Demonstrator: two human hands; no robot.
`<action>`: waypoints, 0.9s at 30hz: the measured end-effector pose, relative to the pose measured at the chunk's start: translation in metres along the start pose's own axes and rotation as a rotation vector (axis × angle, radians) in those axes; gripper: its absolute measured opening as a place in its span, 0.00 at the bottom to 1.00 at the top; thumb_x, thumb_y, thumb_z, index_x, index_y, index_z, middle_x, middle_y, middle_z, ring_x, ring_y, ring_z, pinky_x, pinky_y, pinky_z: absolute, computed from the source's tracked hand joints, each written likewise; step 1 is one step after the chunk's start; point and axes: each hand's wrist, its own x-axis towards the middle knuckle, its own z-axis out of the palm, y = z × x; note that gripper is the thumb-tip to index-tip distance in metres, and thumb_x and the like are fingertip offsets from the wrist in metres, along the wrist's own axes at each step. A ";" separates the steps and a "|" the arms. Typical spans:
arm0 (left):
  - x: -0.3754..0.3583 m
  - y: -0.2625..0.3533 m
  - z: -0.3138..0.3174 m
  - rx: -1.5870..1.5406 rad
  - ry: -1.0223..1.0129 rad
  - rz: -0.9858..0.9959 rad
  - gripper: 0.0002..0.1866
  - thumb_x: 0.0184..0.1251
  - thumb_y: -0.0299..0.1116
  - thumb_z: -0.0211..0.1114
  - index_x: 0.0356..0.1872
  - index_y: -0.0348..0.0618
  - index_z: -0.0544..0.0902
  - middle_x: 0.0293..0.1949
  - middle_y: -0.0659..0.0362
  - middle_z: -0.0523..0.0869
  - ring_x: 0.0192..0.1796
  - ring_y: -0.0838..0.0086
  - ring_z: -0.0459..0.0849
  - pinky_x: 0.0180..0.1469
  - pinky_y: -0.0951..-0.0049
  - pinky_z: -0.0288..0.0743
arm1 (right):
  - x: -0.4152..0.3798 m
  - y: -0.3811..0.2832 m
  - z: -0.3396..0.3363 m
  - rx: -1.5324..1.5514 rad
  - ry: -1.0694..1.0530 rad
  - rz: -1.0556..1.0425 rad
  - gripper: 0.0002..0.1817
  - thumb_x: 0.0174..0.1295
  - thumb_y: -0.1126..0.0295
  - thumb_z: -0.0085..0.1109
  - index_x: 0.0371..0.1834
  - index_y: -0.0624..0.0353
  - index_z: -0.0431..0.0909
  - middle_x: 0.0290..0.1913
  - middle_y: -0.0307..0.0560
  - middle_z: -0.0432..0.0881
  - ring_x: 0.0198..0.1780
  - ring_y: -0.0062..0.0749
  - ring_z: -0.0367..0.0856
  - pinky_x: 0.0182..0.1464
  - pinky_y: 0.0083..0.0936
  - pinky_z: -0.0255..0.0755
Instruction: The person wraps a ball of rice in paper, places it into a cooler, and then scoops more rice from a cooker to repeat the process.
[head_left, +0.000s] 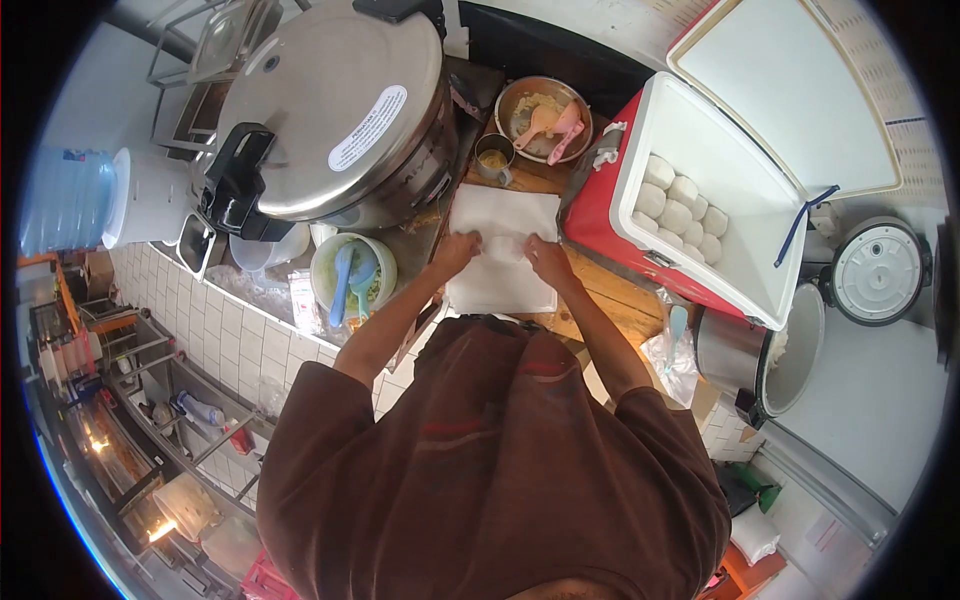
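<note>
Both hands are low over a white board [502,290] on the wooden counter. A pale, thin, translucent piece that looks like plastic film [505,247] lies between them, blending with the white surface. My left hand [458,252] has its fingers closed at the film's left side. On the opposite side, the fingers of my right hand [547,258] are pinched at its edge. Just beyond the board stands a metal cup [494,160] with something yellowish inside. Behind that, a steel bowl [545,95] holds pink paddles [566,133] and some pale food.
To the right, an open red cooler [615,180] contains several white round balls [675,212]. A large steel cooker [340,110] stands left, near a white tub [387,262] with blue and teal utensils. An open rice pot [735,345] is at the right, beside a plastic bag [672,365].
</note>
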 end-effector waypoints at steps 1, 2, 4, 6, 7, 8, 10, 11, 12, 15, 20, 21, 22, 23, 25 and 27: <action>0.008 0.003 -0.006 -0.052 -0.032 -0.083 0.15 0.60 0.33 0.68 0.48 0.46 0.80 0.35 0.50 0.88 0.50 0.59 0.85 0.53 0.56 0.76 | 0.007 -0.007 0.000 0.029 0.031 0.112 0.09 0.55 0.75 0.61 0.40 0.58 0.78 0.45 0.50 0.84 0.51 0.48 0.80 0.50 0.41 0.73; 0.014 0.008 -0.010 -0.103 -0.063 -0.164 0.16 0.58 0.32 0.70 0.47 0.46 0.80 0.36 0.50 0.87 0.50 0.59 0.85 0.51 0.56 0.76 | 0.012 -0.014 0.001 0.058 0.063 0.223 0.09 0.54 0.75 0.61 0.40 0.58 0.78 0.43 0.51 0.84 0.48 0.49 0.81 0.48 0.42 0.74; 0.022 0.021 -0.009 0.050 -0.038 -0.133 0.17 0.56 0.32 0.72 0.47 0.46 0.79 0.39 0.50 0.86 0.50 0.57 0.85 0.51 0.56 0.77 | 0.020 -0.016 0.013 -0.043 0.172 0.106 0.11 0.54 0.76 0.62 0.40 0.58 0.77 0.43 0.52 0.83 0.47 0.50 0.81 0.47 0.43 0.74; 0.027 0.022 -0.007 0.203 -0.004 -0.101 0.19 0.54 0.32 0.73 0.47 0.45 0.78 0.41 0.50 0.85 0.49 0.55 0.84 0.50 0.56 0.77 | 0.025 -0.014 0.017 -0.151 0.283 -0.018 0.12 0.53 0.76 0.63 0.41 0.58 0.76 0.42 0.52 0.82 0.46 0.52 0.82 0.46 0.44 0.75; 0.027 0.019 -0.003 0.265 0.049 0.040 0.19 0.54 0.31 0.73 0.47 0.45 0.78 0.43 0.50 0.84 0.49 0.55 0.84 0.50 0.56 0.78 | 0.026 -0.010 0.017 -0.137 0.272 -0.059 0.13 0.53 0.77 0.62 0.42 0.57 0.74 0.43 0.53 0.81 0.47 0.54 0.81 0.46 0.43 0.75; 0.027 0.017 0.002 0.328 0.101 0.183 0.20 0.54 0.30 0.73 0.47 0.45 0.77 0.44 0.51 0.83 0.49 0.56 0.84 0.50 0.57 0.78 | 0.025 -0.007 0.018 -0.122 0.260 -0.099 0.15 0.53 0.78 0.61 0.44 0.56 0.73 0.44 0.53 0.80 0.47 0.55 0.81 0.45 0.41 0.75; 0.026 -0.002 0.009 -0.104 -0.017 0.213 0.19 0.55 0.28 0.73 0.46 0.45 0.76 0.44 0.53 0.83 0.48 0.59 0.84 0.50 0.60 0.78 | 0.020 0.009 0.017 0.068 0.132 -0.061 0.16 0.52 0.79 0.61 0.44 0.57 0.72 0.45 0.51 0.80 0.48 0.50 0.81 0.46 0.37 0.76; 0.024 -0.012 0.011 -0.537 -0.145 0.233 0.17 0.55 0.26 0.73 0.45 0.45 0.76 0.43 0.55 0.83 0.46 0.62 0.83 0.51 0.62 0.78 | 0.016 0.017 0.019 0.262 -0.001 -0.019 0.17 0.52 0.80 0.61 0.45 0.57 0.71 0.45 0.48 0.80 0.50 0.45 0.82 0.46 0.32 0.76; 0.017 -0.008 0.001 -0.535 -0.153 0.238 0.17 0.55 0.26 0.73 0.45 0.45 0.76 0.43 0.55 0.83 0.46 0.62 0.83 0.51 0.62 0.78 | 0.007 0.017 0.019 0.265 0.005 -0.012 0.17 0.52 0.80 0.61 0.45 0.57 0.71 0.45 0.48 0.80 0.50 0.45 0.82 0.46 0.32 0.76; -0.009 0.026 -0.046 -1.124 -0.520 -0.129 0.16 0.58 0.25 0.72 0.45 0.45 0.76 0.42 0.61 0.81 0.45 0.70 0.82 0.50 0.68 0.76 | -0.019 0.007 0.004 0.771 -0.036 -0.022 0.17 0.51 0.83 0.61 0.44 0.57 0.71 0.42 0.42 0.80 0.46 0.32 0.82 0.45 0.27 0.76; -0.011 0.035 -0.027 -1.084 -0.150 0.168 0.14 0.67 0.25 0.67 0.51 0.45 0.77 0.46 0.61 0.82 0.46 0.76 0.80 0.54 0.73 0.73 | -0.048 -0.044 -0.041 0.924 -0.006 0.028 0.16 0.52 0.83 0.63 0.43 0.60 0.72 0.41 0.39 0.79 0.42 0.25 0.79 0.44 0.26 0.75; -0.010 0.039 -0.031 -1.077 -0.160 0.175 0.14 0.67 0.25 0.67 0.51 0.45 0.77 0.46 0.61 0.82 0.46 0.76 0.80 0.54 0.73 0.73 | -0.053 -0.052 -0.051 0.927 0.007 0.028 0.16 0.52 0.83 0.63 0.43 0.60 0.72 0.41 0.39 0.79 0.42 0.25 0.79 0.44 0.26 0.75; -0.014 0.048 -0.043 -1.018 -0.139 0.121 0.15 0.66 0.26 0.68 0.52 0.42 0.76 0.47 0.60 0.82 0.48 0.77 0.80 0.56 0.73 0.72 | -0.059 -0.061 -0.061 0.762 0.150 0.025 0.15 0.53 0.83 0.63 0.43 0.60 0.72 0.40 0.39 0.80 0.41 0.25 0.79 0.45 0.25 0.75; -0.018 0.057 -0.054 -0.957 -0.118 0.067 0.17 0.66 0.26 0.69 0.53 0.40 0.75 0.48 0.59 0.83 0.50 0.77 0.80 0.58 0.73 0.72 | -0.066 -0.071 -0.071 0.594 0.288 0.024 0.14 0.55 0.83 0.63 0.42 0.61 0.72 0.39 0.38 0.80 0.41 0.24 0.79 0.46 0.25 0.75; -0.026 0.099 -0.079 -1.088 -0.076 -0.029 0.20 0.62 0.28 0.72 0.52 0.38 0.75 0.47 0.59 0.83 0.51 0.76 0.80 0.58 0.73 0.72 | -0.076 -0.099 -0.090 0.527 0.378 0.062 0.13 0.56 0.82 0.63 0.42 0.61 0.72 0.39 0.38 0.80 0.41 0.24 0.79 0.46 0.25 0.75; -0.038 0.152 -0.096 -1.219 -0.030 -0.127 0.24 0.59 0.31 0.76 0.52 0.36 0.74 0.46 0.58 0.84 0.53 0.76 0.80 0.58 0.72 0.72 | -0.087 -0.113 -0.104 0.458 0.465 0.100 0.11 0.58 0.81 0.63 0.42 0.61 0.73 0.38 0.38 0.80 0.41 0.25 0.80 0.47 0.24 0.75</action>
